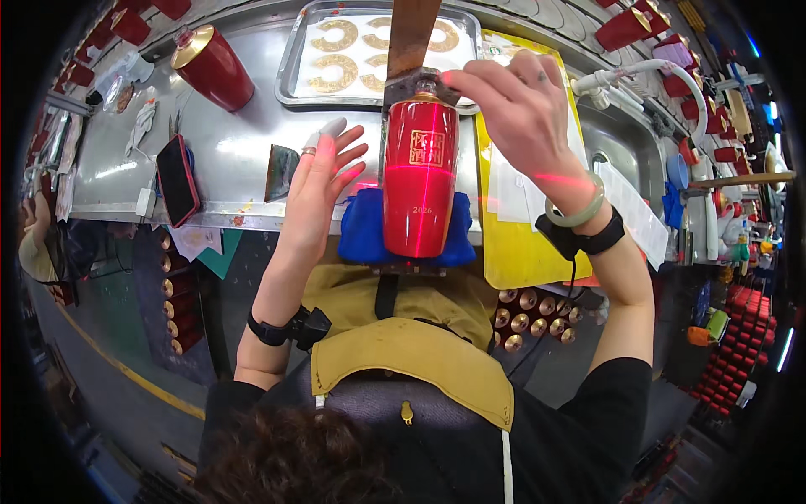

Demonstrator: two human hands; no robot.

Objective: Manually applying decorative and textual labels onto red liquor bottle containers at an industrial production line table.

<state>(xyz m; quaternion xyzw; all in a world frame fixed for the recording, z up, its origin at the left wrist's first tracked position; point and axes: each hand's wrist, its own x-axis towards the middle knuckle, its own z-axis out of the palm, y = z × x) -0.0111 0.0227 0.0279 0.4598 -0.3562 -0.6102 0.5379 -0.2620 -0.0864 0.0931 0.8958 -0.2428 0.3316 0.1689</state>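
A glossy red bottle (420,189) lies in front of me with its neck pointing away. Its lower end rests on a blue cloth pad (361,225), and its clear stopper meets a dark holder at the foot of a wooden bar (411,38). Red laser lines cross the bottle and its gold square emblem. My left hand (317,181) is open beside the bottle, apart from it, with a pale cover on one fingertip. Beside the stopper, my right hand (525,105) has its fingers curled together at the holder; what they pinch, if anything, is hidden.
A metal tray (290,84) of gold C-shaped pieces sits at the back. Left are another red bottle (214,71), a phone (177,181) and a small dark plate (281,172). A yellow board (520,260) with papers lies right, before a sink (617,139) with a white tap hose (651,67).
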